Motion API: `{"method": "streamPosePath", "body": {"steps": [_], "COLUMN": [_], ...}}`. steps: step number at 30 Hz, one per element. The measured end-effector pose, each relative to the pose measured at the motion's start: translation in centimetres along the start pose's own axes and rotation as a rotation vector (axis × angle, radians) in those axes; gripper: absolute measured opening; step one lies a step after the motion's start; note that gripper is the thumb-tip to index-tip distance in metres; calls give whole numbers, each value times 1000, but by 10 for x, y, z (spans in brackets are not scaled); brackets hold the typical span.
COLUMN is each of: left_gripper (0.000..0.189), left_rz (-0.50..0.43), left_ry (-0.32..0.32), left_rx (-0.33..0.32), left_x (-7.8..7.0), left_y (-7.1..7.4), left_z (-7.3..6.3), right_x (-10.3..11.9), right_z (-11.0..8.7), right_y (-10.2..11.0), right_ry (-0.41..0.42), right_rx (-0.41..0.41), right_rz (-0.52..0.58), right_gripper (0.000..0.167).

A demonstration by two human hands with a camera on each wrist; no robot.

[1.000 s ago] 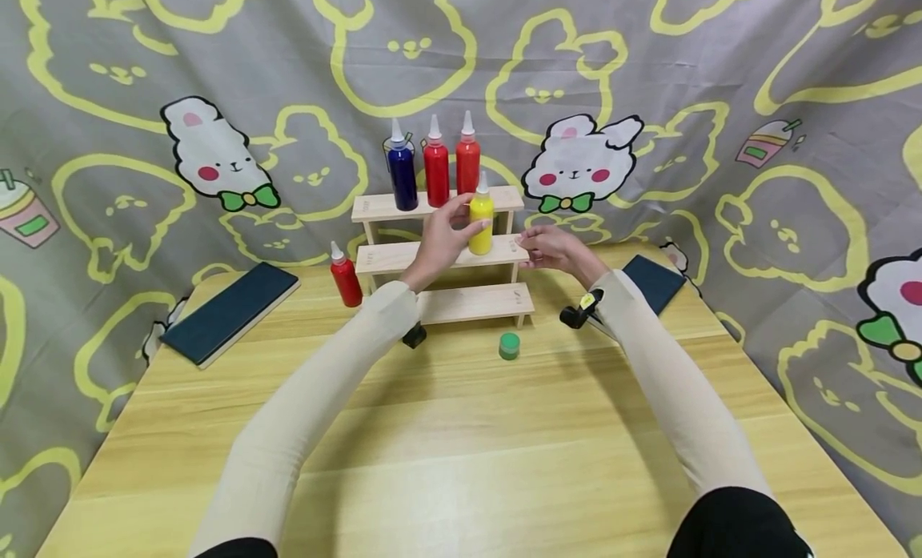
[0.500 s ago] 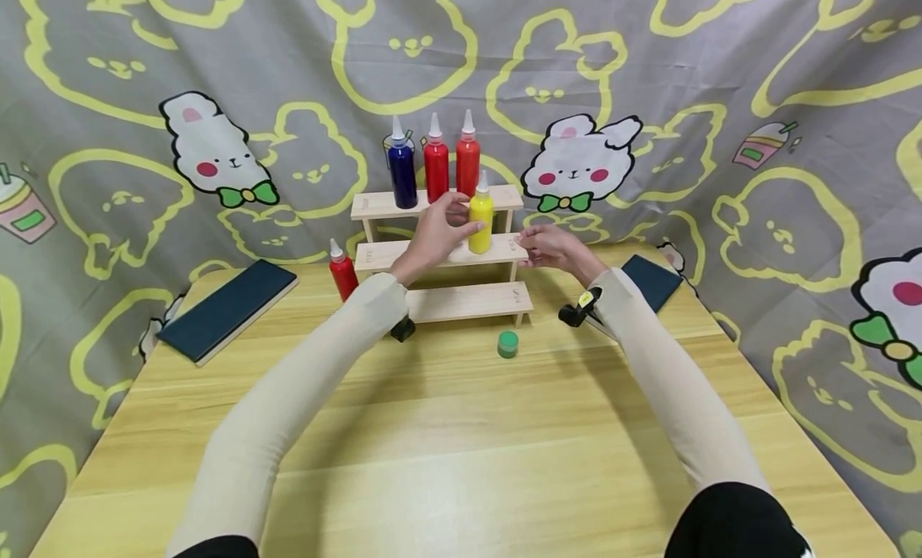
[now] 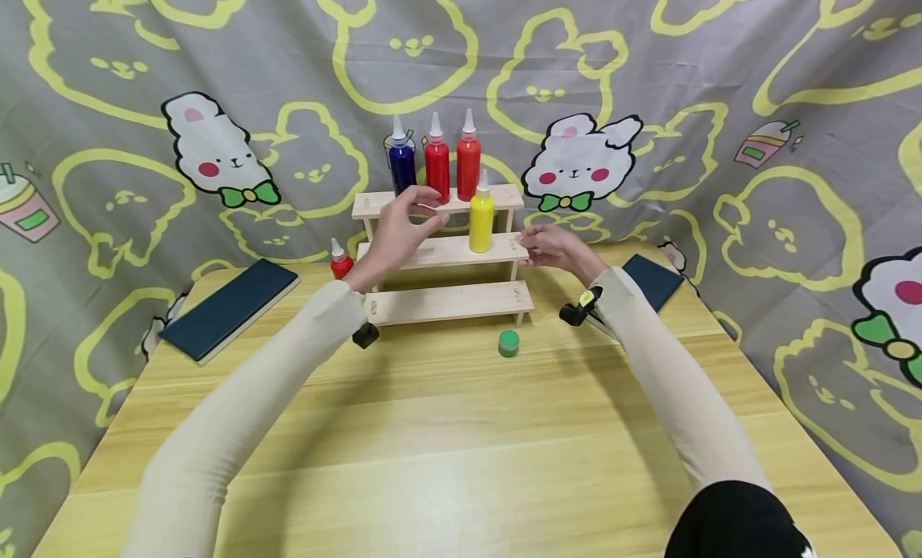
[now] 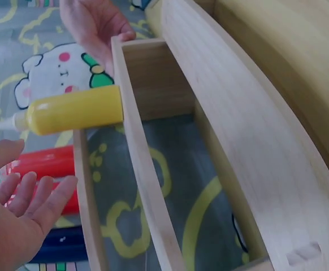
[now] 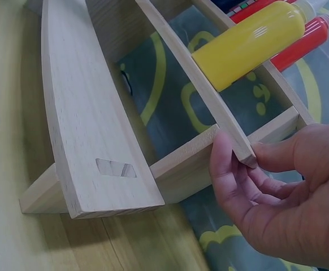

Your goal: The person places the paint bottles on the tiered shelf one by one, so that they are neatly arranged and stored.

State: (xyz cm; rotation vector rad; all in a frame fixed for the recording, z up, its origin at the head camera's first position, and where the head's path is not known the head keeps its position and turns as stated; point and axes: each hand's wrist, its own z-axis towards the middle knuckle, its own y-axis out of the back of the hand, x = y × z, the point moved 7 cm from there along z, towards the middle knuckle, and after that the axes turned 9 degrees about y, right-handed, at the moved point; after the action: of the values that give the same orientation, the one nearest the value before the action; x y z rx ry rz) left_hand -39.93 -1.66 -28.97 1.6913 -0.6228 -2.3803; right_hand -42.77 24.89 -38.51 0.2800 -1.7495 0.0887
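A yellow squeeze bottle (image 3: 481, 223) with a white nozzle stands upright on the middle tier of a three-step wooden display rack (image 3: 450, 303). To its left, my left hand (image 3: 398, 231) is held over the same tier, thumb and fingers spread apart with nothing between them. The left wrist view has that hand (image 4: 17, 226) apart from the yellow bottle (image 4: 74, 110). At the tier's right end, my right hand (image 5: 283, 189) pinches the shelf corner between thumb and fingers. On the top tier are a dark blue bottle (image 3: 402, 170) and two red bottles (image 3: 436, 172).
Another red bottle (image 3: 342, 263) stands on the table left of the rack, partly hidden by my left arm. A small green-lidded jar (image 3: 508, 343) is in front of the rack. Dark notebooks lie left (image 3: 230, 308) and right (image 3: 654, 281). A patterned curtain (image 3: 446, 54) hangs close behind.
My left hand has let go of the yellow bottle and moved left, leaving it standing on the middle tier. The right hand keeps its place at the shelf end.
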Motion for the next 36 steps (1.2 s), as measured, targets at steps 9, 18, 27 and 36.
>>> {"method": "streamPosePath", "body": {"steps": [9,18,27,36], "left_gripper": [38,34,37,38], "left_rz": [-23,13,67,80], "left_ry": [-51,-25,16,63], "left_rx": [-58,-136,-212,-226], "left_x": [3,16,40,59], "left_y": [29,62,95,114], "left_z": [-10,-21,-28,-34], "right_x": [-1,-1,-1,-2], "right_z": [3,3,4,4], "right_y": [0,-1,-1,0], "right_ry": [-3,-2,-13,-16], "right_rx": [-3,1,-4,-14], "right_rz": [-9,-16,-9,-4], "right_gripper": [19,28,24,20]}}
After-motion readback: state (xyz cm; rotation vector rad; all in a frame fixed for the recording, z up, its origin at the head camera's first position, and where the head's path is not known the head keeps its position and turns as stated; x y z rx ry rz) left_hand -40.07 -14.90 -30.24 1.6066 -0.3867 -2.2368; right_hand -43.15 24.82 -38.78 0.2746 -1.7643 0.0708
